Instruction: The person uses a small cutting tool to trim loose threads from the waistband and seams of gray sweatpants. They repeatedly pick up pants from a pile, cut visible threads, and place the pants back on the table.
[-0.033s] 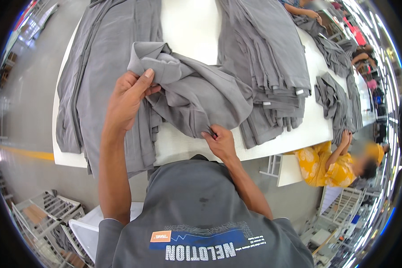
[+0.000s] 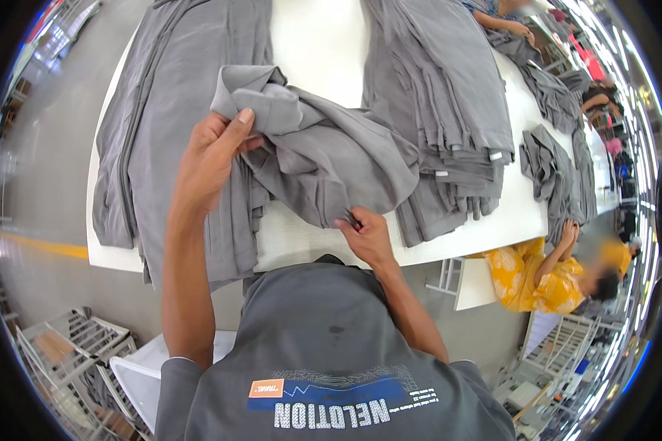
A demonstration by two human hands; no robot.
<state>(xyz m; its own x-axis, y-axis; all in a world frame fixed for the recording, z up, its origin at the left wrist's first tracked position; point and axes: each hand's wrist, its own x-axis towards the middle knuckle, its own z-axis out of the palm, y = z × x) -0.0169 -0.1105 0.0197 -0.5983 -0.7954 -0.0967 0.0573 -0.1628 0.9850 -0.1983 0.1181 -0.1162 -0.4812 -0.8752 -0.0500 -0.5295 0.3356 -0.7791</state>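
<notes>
A grey cloth garment (image 2: 331, 151) is bunched and folded over itself between my two hands, above the white table. My left hand (image 2: 217, 151) pinches its upper left edge, thumb on top, where a turned-back fold opens. Lower down, my right hand (image 2: 364, 234) grips the bottom edge between thumb and curled fingers. Behind my left hand lies a tall stack of grey garments (image 2: 176, 140). To the right of the held garment is a second layered stack of grey garments (image 2: 456, 95), with small white tags at its edges.
The white table (image 2: 316, 44) runs under both stacks. At the right, more grey garments (image 2: 552, 165) lie near a co-worker in yellow (image 2: 533, 275). Another person's arm (image 2: 504, 23) reaches in at the far right. A white bin (image 2: 136, 375) and metal racks (image 2: 66, 345) stand at lower left.
</notes>
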